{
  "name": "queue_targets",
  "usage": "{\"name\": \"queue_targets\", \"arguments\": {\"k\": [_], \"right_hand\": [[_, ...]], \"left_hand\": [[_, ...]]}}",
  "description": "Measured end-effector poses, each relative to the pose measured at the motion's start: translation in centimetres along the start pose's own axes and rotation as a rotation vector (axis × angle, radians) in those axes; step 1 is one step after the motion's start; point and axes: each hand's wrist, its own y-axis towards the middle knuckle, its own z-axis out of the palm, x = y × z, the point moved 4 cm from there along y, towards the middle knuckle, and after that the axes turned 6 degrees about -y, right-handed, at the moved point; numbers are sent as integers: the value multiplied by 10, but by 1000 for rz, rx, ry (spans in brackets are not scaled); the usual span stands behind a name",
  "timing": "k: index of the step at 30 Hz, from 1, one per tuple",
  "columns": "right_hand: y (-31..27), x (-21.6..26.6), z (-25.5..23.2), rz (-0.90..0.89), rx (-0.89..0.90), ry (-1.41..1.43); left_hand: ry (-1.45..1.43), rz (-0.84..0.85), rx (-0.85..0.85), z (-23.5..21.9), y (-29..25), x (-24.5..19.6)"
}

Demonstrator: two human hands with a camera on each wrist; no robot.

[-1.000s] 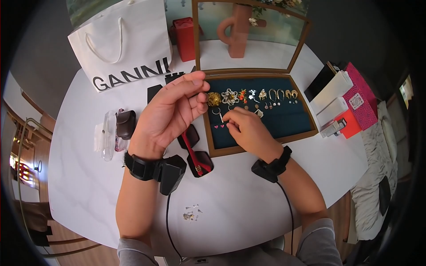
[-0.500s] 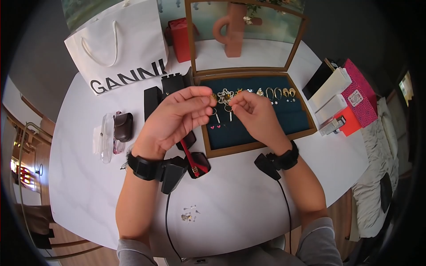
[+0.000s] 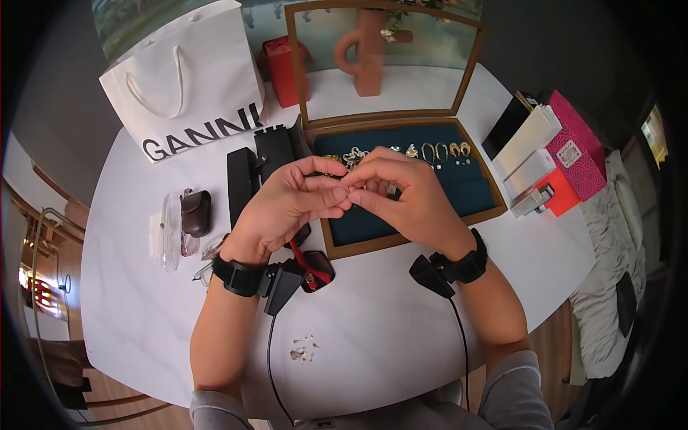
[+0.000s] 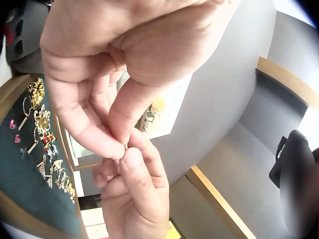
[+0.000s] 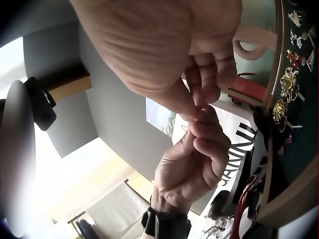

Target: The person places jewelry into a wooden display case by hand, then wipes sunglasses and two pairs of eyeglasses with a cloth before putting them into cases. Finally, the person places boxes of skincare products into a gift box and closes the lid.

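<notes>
My left hand point(image 3: 290, 201) and right hand point(image 3: 401, 193) meet fingertip to fingertip over the near left part of a jewelry display case point(image 3: 326, 239). Between their pinched thumbs and forefingers sits a tiny earring point(image 4: 126, 146), mostly hidden by the fingertips. The case's dark teal lining carries rows of jewelry: a gold cluster point(image 4: 36, 93), a flower-shaped piece point(image 4: 43, 121), hoops point(image 3: 428, 152) and pink heart studs point(image 4: 12, 124). A small stud point(image 4: 23, 152) lies beside the hearts. Several loose small pieces point(image 3: 301, 352) lie on the white table near me.
The case's glass lid point(image 3: 467, 80) stands raised behind. Red-armed sunglasses point(image 3: 315, 271) lie beside its left corner. Farther left are a brown glasses case point(image 3: 196, 213), black boxes point(image 3: 241, 175) and a white paper bag point(image 3: 186, 79). Boxes point(image 3: 527, 143) stand at the right edge.
My right hand has drawn back from the case's lining toward my left hand, and their fingertips now meet. A small stud beside the hearts, earlier under the right hand, shows now.
</notes>
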Motion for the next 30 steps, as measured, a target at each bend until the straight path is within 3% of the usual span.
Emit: {"name": "queue_targets", "arguments": {"k": [7, 16, 23, 26, 28, 29, 30], "right_hand": [[0, 6, -4, -124, -41, -110], [0, -7, -4, -54, -14, -126], [-1, -7, -5, -50, -5, -93], [-2, -12, -9, -69, -38, -78], [-4, -22, -11, -5, -9, -144], [-6, -27, -11, -7, -8, -144], [-9, -37, -8, 47, 81, -184]], "left_hand": [[-81, -17, 24, 2, 2, 3], [215, 108, -117, 10, 2, 2], [132, 94, -102, 9, 3, 5], [203, 99, -153, 9, 2, 6], [538, 226, -219, 6, 1, 3], [538, 227, -220, 6, 0, 2], [561, 193, -206, 7, -1, 0]]}}
